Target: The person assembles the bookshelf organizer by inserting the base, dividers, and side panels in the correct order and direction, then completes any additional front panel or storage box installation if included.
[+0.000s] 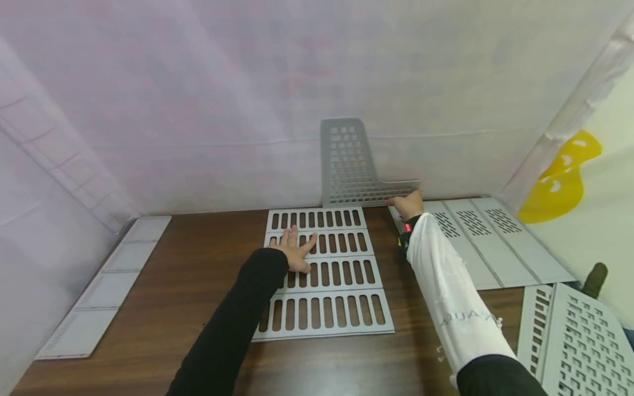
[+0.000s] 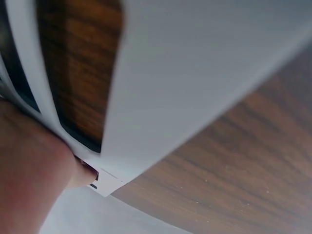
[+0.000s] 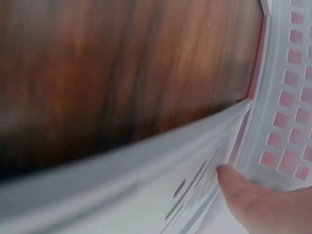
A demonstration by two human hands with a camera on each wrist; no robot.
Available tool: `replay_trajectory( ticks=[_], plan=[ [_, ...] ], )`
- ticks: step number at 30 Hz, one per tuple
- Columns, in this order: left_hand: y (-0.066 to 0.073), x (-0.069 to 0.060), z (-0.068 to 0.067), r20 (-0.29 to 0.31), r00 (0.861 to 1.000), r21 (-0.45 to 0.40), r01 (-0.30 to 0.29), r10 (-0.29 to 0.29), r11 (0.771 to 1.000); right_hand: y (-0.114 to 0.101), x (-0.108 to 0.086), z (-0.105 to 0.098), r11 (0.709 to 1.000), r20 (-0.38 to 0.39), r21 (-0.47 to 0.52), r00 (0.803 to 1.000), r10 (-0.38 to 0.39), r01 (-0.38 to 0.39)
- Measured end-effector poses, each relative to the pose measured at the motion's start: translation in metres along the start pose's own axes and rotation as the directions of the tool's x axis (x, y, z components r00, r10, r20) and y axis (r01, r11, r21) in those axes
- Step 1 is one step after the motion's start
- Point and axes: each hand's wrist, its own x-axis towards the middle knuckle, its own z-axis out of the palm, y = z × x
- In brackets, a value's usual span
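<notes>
A pale grey panel of slotted rows (image 1: pixel 342 290) lies flat on the brown wooden surface. My left hand (image 1: pixel 296 256) rests on it with spread fingers. An L-shaped grey panel with square holes (image 1: pixel 367 162) stands upright against the white cloth at the back. Its low right arm is pinched by my right hand (image 1: pixel 408 204); the right wrist view shows the thumb (image 3: pixel 236 187) at its lower edge, while the other fingers are mostly hidden. Just beneath that hand begins a row of flat grey panels with short slits (image 1: pixel 500 258).
Along the left edge lies a strip of joined grey panels (image 1: pixel 109 286). Perforated panels (image 1: pixel 547 341) lean at the lower right, near a dark rounded object (image 1: pixel 594 279). White cloth (image 1: pixel 198 110) rises behind the brown surface (image 1: pixel 193 264). A yellow shape (image 1: pixel 559 192) is beyond the right side.
</notes>
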Motion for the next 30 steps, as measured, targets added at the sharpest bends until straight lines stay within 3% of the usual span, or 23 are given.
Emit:
replay_trajectory(
  ticks=[4,13,16,21,27,30],
  plan=[
    [-0.001,0.001,-0.002,0.016,1.0,-0.007,-0.005,0.005,1.0,0.004,0.008,-0.001,0.998,0.0,-0.014,0.999,-0.054,0.054],
    [-0.009,0.005,-0.007,0.0,1.0,0.004,0.018,-0.018,1.0,-0.01,-0.002,0.012,0.985,0.0,0.046,0.986,-0.164,0.164],
    [-0.012,0.005,-0.004,0.001,1.0,0.008,0.024,-0.024,1.0,-0.006,0.0,0.022,0.993,-0.002,0.032,0.994,-0.111,0.111],
    [-0.012,0.006,-0.003,-0.001,1.0,-0.011,0.024,-0.024,1.0,0.0,0.01,0.035,0.994,0.067,-0.109,0.997,0.036,-0.028],
    [-0.009,0.012,-0.008,-0.026,1.0,-0.001,0.012,-0.012,1.0,-0.014,0.009,0.042,0.971,0.1,-0.231,0.991,0.085,-0.06],
    [-0.009,0.012,-0.008,-0.028,0.999,-0.002,0.026,-0.027,1.0,-0.016,0.008,0.044,0.972,0.066,-0.219,0.992,0.105,-0.088]
  ],
)
